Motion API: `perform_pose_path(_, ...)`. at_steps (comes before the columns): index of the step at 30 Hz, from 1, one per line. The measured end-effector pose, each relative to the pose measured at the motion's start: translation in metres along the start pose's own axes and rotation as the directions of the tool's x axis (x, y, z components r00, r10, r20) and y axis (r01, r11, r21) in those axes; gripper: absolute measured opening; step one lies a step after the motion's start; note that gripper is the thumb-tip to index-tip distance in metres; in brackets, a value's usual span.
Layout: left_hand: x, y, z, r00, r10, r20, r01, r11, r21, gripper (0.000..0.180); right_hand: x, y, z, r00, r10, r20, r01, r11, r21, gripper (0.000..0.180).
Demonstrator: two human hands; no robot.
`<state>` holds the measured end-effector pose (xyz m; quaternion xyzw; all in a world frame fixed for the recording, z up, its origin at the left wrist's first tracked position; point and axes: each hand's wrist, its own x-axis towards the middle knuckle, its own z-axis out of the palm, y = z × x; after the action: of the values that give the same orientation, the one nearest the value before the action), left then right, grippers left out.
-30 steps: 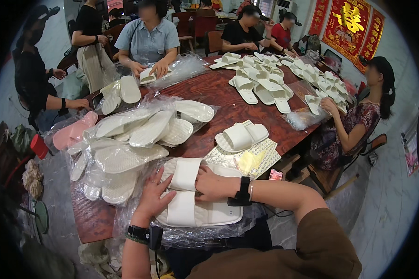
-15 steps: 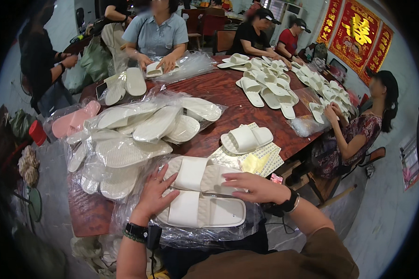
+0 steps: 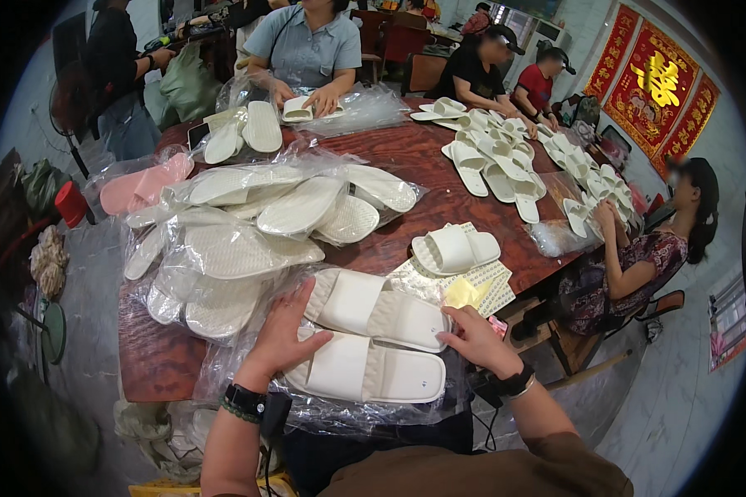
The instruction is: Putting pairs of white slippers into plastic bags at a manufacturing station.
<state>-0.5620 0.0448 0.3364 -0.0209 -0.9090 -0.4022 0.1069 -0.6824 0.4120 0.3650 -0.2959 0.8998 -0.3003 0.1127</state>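
A pair of white slippers with broad bands lies side by side on clear plastic in front of me: a far slipper (image 3: pixel 423 323) and a near slipper (image 3: pixel 410 377). My left hand (image 3: pixel 283 335) rests at their left end, fingers spread, its thumb on the near one. At the heel of the far slipper is my right hand (image 3: pixel 479 338), thumb and curled fingers around the heel's end. Left of the pair lies a heap of bagged white slippers (image 3: pixel 249 248). Beyond my right hand, a single white slipper (image 3: pixel 452 250) rests on sticker sheets (image 3: pixel 493 283).
Pink slippers (image 3: pixel 147 184) in plastic lie at the left of the dark red wooden table (image 3: pixel 381 248). More unbagged white slippers (image 3: pixel 493 153) cover its far right. Several people work around it; a person in a blue shirt (image 3: pixel 315 50) handles slippers opposite me.
My right hand has drawn back rightward from over the far slipper to its heel end. My left hand's fingers have shifted toward the slippers' left end. The view has shifted slightly.
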Motion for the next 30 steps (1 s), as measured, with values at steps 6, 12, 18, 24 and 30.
perform_pose_path(6,-0.003,-0.004,0.000,0.988,0.133,0.077,-0.147,0.964,0.223,0.071,0.001,-0.001,0.009,0.997,-0.064,-0.039,0.065,0.998,0.024,0.053)
perform_pose_path(12,0.003,0.000,0.005,0.996,0.070,0.054,-0.078,0.981,0.177,0.065,-0.001,0.004,0.004,0.990,-0.120,-0.074,0.118,0.992,-0.042,0.049)
perform_pose_path(18,0.012,-0.007,0.005,0.993,0.081,0.090,-0.102,0.960,0.261,0.059,-0.006,-0.023,-0.008,0.954,-0.247,-0.172,0.251,0.968,-0.001,0.031)
perform_pose_path(24,0.008,-0.009,0.009,0.993,0.081,0.087,-0.099,0.966,0.240,0.058,-0.005,-0.009,-0.002,0.959,-0.259,-0.117,0.261,0.965,-0.001,0.023)
perform_pose_path(30,0.004,-0.009,0.008,0.994,0.075,0.084,-0.094,0.962,0.258,0.059,0.015,-0.007,0.007,0.954,-0.281,-0.104,0.283,0.959,0.014,0.019)
